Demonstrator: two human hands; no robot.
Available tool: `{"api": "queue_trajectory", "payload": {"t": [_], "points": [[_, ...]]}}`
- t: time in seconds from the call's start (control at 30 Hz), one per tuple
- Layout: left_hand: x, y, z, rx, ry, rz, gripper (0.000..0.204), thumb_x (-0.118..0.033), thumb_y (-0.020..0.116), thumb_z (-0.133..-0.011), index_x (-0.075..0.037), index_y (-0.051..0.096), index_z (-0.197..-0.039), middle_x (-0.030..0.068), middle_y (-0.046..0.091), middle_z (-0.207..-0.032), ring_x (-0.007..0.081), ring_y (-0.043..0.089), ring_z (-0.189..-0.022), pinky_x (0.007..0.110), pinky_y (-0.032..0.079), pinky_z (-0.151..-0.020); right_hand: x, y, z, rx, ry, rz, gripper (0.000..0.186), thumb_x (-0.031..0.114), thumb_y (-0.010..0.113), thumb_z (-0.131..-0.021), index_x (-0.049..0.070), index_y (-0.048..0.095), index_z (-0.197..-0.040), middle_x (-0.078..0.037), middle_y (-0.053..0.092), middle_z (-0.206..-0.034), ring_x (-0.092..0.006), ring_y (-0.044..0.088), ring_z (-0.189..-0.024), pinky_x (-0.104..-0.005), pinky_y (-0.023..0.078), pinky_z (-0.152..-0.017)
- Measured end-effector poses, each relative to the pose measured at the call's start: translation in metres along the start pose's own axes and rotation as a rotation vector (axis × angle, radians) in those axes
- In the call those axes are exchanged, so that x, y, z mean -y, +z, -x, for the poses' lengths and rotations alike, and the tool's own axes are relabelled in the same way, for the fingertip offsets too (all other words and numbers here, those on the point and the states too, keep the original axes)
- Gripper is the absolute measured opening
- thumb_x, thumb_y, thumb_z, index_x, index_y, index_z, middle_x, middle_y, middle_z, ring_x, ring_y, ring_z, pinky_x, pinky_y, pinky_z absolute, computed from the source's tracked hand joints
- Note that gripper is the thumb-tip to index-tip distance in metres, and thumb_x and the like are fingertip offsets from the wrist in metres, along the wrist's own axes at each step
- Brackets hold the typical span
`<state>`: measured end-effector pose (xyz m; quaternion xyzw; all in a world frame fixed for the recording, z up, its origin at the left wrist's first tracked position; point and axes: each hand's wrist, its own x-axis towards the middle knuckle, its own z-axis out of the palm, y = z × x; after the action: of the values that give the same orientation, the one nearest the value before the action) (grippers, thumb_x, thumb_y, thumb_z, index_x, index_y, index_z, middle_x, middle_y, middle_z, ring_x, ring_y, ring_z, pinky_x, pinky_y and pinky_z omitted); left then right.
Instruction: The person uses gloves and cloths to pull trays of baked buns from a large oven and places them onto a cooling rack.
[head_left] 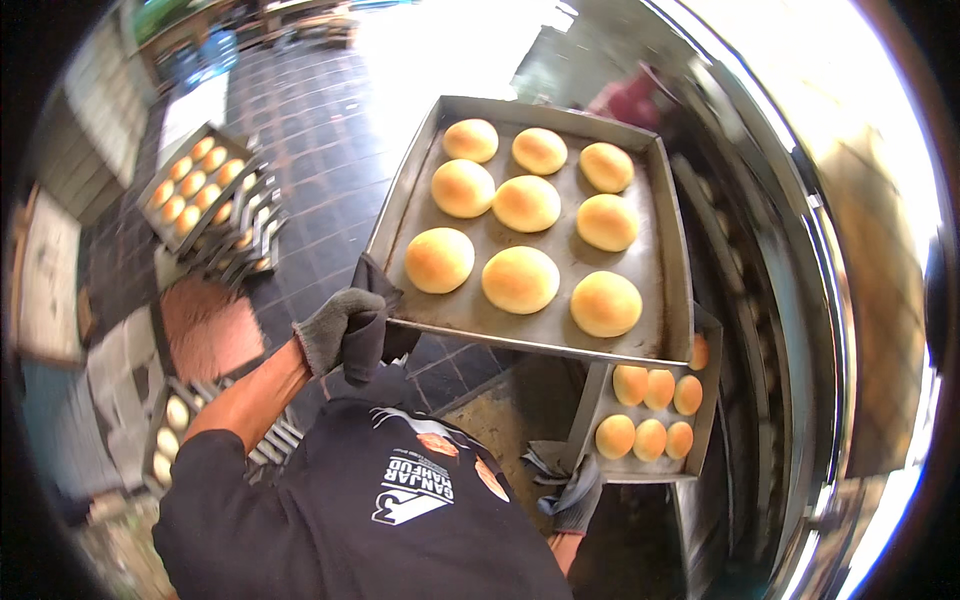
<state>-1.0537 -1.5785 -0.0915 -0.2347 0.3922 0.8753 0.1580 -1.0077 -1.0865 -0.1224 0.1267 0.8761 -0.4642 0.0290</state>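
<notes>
My left hand (340, 328), in a grey knit glove, grips a metal baking tray (655, 290) at its near-left corner through a dark cloth (372, 275). The tray is raised, with several golden round buns (520, 280) on it. Lower at the right, my right hand (574, 505), also gloved, is closed on a second baking tray (640, 474) at its left corner, with a cloth (543, 463) between. That tray holds more golden buns, partly hidden by the upper tray.
Stacked trays of baked buns (208, 195) stand at the left on dark floor tiles (310, 120); more trays (170, 435) with paler pieces lie below. A tall dark metal unit with shelves (760, 380) runs along the right. Blue water jugs (215, 50) stand at the back.
</notes>
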Motion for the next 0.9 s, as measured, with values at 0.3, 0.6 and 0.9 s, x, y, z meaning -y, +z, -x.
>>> {"api": "queue_trajectory", "payload": {"t": [0.3, 0.6, 0.9], "points": [[-0.046, -0.080, 0.197, -0.473, 0.501, 0.304, 0.021, -0.029, 0.072, -0.087, -0.012, 0.069, -0.099, 0.0022, 0.069, -0.079, 0.0169, 0.065, -0.063, 0.032, 0.054, -0.056, 0.172, 0.050, 0.073, 0.369, -0.590, 0.695, 0.019, 0.018, 0.070, -0.080, 0.006, 0.075, -0.094, -0.016, 0.075, -0.085, -0.0350, 0.074, -0.081, -0.0417, 0.055, -0.070], [-0.141, -0.289, 0.218, -0.780, 0.814, 0.411, 0.031, -0.023, 0.066, -0.092, -0.008, 0.067, -0.119, 0.0046, 0.068, -0.109, 0.0149, 0.065, -0.101, 0.031, 0.055, -0.089, 0.310, 0.375, -0.064, 0.912, -0.943, 0.409, 0.019, 0.025, 0.067, -0.084, 0.008, 0.073, -0.090, -0.015, 0.073, -0.080, -0.0330, 0.072, -0.074, -0.0420, 0.055, -0.064], [-0.220, -0.445, 0.204, -1.025, 0.886, 0.542, 0.037, -0.023, 0.063, -0.093, -0.003, 0.065, -0.125, 0.0105, 0.072, -0.108, 0.0230, 0.072, -0.088, 0.038, 0.061, -0.078, 0.464, 0.728, -0.065, 1.624, -0.519, 0.231, 0.023, 0.023, 0.062, -0.097, 0.004, 0.074, -0.097, -0.011, 0.078, -0.084, -0.0170, 0.074, -0.064, -0.0283, 0.055, -0.050]]}}
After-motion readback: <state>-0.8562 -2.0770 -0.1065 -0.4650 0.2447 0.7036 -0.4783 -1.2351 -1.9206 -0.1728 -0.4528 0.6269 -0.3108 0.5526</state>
